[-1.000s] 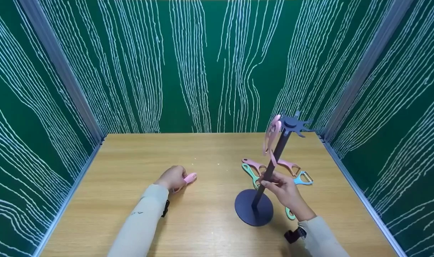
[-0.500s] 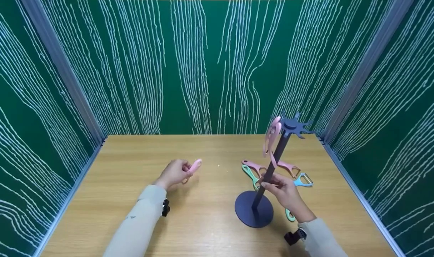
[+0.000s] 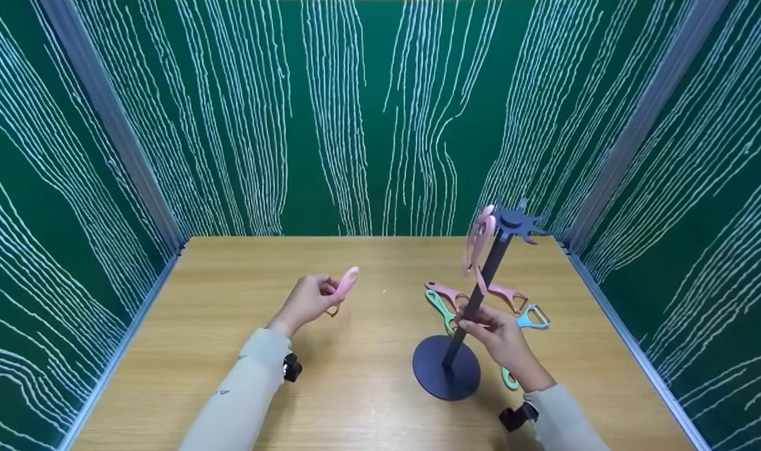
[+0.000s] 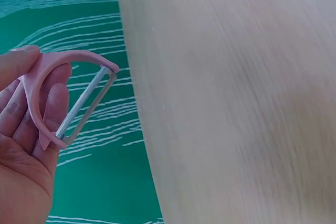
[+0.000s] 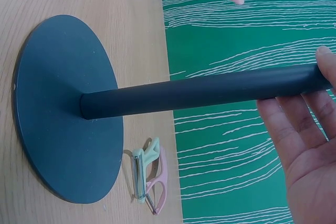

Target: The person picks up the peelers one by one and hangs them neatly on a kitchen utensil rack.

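Note:
My left hand (image 3: 309,300) pinches a pink peeler (image 3: 347,285) above the table's left half. In the left wrist view the thumb and fingers hold the peeler (image 4: 37,85) by the neck of its Y-shaped head, and its metal blade shows. My right hand (image 3: 502,335) grips the pole of a dark stand (image 3: 491,260), whose round base (image 5: 68,114) stands on the table. Pink peelers (image 3: 480,241) hang from hooks on the left of the stand's top. Other hooks on its right bear nothing.
Behind and beside the pole lie a pink peeler (image 3: 441,288), a green peeler (image 3: 440,307), another pink peeler (image 3: 510,294) and a blue peeler (image 3: 532,317). A green handle (image 3: 509,378) shows beneath my right wrist. Green walls with white lines surround the wooden table (image 3: 367,388).
My left hand has lifted the pink peeler off the table and moved it slightly away from me and to the right, handle end tipping up. The right hand keeps its grip on the stand.

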Demonstrator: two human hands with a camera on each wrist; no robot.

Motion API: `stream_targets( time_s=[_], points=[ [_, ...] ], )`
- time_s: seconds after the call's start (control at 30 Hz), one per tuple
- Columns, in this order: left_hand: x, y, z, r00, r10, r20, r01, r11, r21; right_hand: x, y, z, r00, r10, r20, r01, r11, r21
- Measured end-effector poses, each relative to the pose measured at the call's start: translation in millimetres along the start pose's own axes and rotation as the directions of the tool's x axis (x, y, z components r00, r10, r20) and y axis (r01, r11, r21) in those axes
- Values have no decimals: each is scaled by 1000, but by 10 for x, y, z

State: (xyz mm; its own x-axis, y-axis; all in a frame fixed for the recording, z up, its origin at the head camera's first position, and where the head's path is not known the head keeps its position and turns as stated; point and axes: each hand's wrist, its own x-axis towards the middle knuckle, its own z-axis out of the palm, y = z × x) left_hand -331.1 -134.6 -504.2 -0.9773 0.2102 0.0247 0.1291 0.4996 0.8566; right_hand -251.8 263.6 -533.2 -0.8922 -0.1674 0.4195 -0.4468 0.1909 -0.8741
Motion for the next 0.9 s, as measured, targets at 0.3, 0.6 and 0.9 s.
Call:
stream_targets(
  time_s=[0.3,0.6,0.9],
  points=[
    [-33,100,56,996,77,-36,-79,997,-27,0,-24,16,998,55,-15,-55,998,22],
    [-78,230,101,988,143,-59,-148,984,-98,11,-18,7,1000,19,18,-20,999,49],
    [-145,424,146,975,209,-73,-219,960,-173,-1,-34,5,999,41,2,-41,999,7]
  ],
)
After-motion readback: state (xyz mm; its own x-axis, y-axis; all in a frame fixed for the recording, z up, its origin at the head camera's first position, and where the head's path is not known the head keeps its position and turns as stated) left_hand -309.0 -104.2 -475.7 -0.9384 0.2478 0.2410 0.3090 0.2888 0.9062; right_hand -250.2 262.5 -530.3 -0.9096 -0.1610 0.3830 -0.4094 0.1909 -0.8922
